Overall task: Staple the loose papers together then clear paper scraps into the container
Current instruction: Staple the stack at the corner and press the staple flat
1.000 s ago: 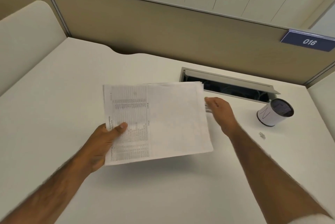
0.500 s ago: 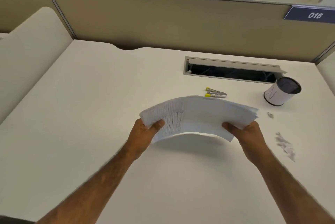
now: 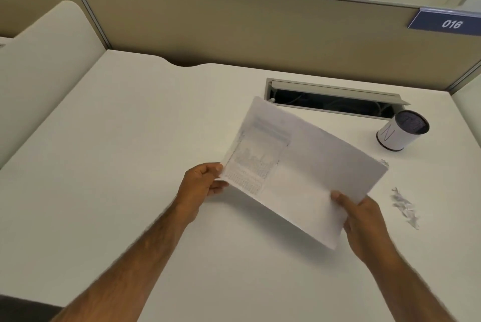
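Both my hands pinch the papers [image 3: 307, 165]: left [image 3: 201, 186] at its near-left corner, right [image 3: 361, 220] on the near edge, long axis running far-left to near-right.

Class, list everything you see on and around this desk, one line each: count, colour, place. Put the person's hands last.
papers: one stack, sheets uncountable, white with grey print, held tilted above the desk
container: one, white outside and dark inside, back right of the desk
paper scraps: a small scatter, white, on the desk right of the papers
cable slot: one, grey frame and dark inside, set in the desk behind the papers
desk: one, white, under everything
partition: one, beige, along the desk's back edge
sign: one, blue with white 016, top right on the partition
left hand: one, pinches the papers' left edge
right hand: one, grips the papers' near edge, thumb on top
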